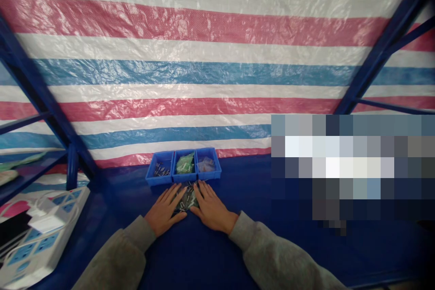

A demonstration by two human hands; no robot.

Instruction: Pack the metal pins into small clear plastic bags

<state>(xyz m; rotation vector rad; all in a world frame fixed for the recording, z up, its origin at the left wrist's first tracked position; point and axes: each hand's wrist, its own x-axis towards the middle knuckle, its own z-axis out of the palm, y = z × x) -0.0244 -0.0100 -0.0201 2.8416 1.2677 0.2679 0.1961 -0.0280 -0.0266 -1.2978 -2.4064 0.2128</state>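
My left hand point(165, 209) lies flat with its fingers stretched out, along the left side of a small heap of mixed parts point(186, 197). On the other side, my right hand point(215, 207) is also spread flat, its fingertips at the heap's right edge. Short metal pieces like screws and some greenish, shiny plastic show in the heap; the hands partly cover it, and the exact kinds are too small to tell. Just beyond stand three joined blue bins: a left bin point(159, 181) with loose screw-like pieces, a middle bin point(185, 177) with a green bag, a right bin point(209, 175) with a clear bag.
Everything rests on a dark blue table point(200, 258). A white power strip point(63, 240) with a plugged-in adapter point(45, 214) and cables lies at the left. Blue frame posts point(44, 99) rise at both sides before a striped sheet point(204, 72). A blurred patch hides the right.
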